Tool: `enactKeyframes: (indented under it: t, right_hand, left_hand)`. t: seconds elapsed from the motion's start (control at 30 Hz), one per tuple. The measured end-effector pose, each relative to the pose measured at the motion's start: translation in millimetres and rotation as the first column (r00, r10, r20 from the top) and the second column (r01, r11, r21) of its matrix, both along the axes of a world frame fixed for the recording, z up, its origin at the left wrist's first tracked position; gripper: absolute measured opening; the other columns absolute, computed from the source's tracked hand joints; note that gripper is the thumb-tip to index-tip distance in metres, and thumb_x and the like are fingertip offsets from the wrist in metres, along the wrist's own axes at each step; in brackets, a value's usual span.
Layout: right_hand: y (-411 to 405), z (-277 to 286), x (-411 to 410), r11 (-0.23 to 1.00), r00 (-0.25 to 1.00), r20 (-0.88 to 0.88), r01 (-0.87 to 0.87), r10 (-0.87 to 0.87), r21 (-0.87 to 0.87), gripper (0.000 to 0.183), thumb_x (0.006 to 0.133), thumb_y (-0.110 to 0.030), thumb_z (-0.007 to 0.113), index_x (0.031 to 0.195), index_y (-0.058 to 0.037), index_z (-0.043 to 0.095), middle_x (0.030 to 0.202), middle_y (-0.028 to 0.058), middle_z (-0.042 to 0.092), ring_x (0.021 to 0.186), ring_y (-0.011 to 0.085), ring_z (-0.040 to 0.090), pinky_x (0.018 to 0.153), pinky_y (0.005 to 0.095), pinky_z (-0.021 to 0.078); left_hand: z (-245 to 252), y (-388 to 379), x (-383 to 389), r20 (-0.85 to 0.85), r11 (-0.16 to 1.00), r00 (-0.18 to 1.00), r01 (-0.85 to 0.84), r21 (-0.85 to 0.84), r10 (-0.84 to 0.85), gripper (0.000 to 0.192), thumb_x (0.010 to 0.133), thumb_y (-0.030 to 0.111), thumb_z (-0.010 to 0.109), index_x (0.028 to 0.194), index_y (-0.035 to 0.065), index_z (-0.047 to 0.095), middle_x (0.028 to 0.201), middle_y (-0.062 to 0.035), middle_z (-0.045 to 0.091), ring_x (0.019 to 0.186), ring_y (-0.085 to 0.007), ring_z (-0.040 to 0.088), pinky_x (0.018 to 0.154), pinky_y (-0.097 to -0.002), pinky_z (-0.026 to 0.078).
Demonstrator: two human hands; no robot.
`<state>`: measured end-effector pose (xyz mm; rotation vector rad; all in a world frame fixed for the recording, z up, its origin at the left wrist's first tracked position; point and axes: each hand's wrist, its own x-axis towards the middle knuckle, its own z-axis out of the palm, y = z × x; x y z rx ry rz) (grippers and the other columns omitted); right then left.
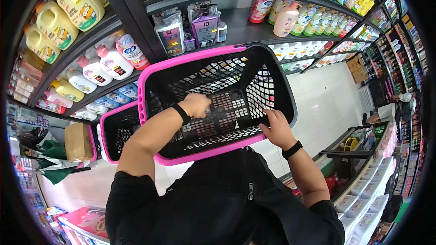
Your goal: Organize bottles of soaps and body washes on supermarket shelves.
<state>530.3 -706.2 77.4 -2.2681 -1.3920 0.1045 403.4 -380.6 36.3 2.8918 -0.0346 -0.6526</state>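
In front of me a black plastic shopping basket point(204, 71) with lattice walls is tilted so that I look down into it. Its pink handle point(190, 58) is folded down along the left part of the rim. My left hand point(196, 105) reaches over that side into the basket, fingers curled; whether something small is in them is unclear. At the near right corner, my right hand point(277, 127) curls over the basket's rim, fingers inside. No goods are visible inside the basket; only the grid of its bottom shows.
Black shelves point(235, 30) hold pump bottles point(287, 18) and detergent jugs point(80, 1). Another pink-rimmed basket point(119, 136) stands lower left, near a cardboard box point(78, 141). White tiled floor point(320, 98) extends right. Stacked white packs point(364, 190) are at lower right.
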Motion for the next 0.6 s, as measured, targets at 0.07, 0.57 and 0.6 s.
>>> enactKeyframes:
  t: [0.07,0.57,0.6]
  right_hand:
    - [0,-6,-7,0.999,0.999,-0.040,0.031,-0.032,-0.013,0.043,0.080,-0.015,0.072,0.118,-0.0018,0.058,0.107,0.0167,0.065,0.103,0.0363,0.060,0.090,0.0450,0.0479]
    - [9,-5,-8,0.981,0.992,0.072,0.094,-0.108,0.171,0.011,0.079,-0.010,0.066,0.088,-0.0057,0.064,0.077,0.0111,0.064,0.075,0.0317,0.063,0.070,0.0429,0.0504]
    - [11,-2,-6,0.981,0.992,0.075,0.084,-0.098,0.174,0.010,0.078,-0.010,0.066,0.088,-0.0058,0.064,0.077,0.0110,0.064,0.074,0.0317,0.063,0.069,0.0428,0.0503]
  left_hand:
    - [-30,11,-8,-0.168,0.995,0.983,-0.068,0.075,0.080,0.034,0.075,0.026,0.073,0.104,0.0083,0.070,0.103,-0.0145,0.072,0.097,-0.0335,0.069,0.079,-0.0442,0.056]
    - [-108,91,-45,-0.237,0.864,0.853,-0.380,0.331,0.465,0.058,0.082,0.037,0.075,0.131,0.0128,0.055,0.131,-0.0176,0.057,0.116,-0.0349,0.062,0.093,-0.0440,0.053]
    - [-110,90,-44,-0.258,0.852,0.834,-0.390,0.350,0.488,0.059,0.082,0.038,0.075,0.131,0.0132,0.054,0.132,-0.0172,0.057,0.116,-0.0347,0.062,0.093,-0.0441,0.053]
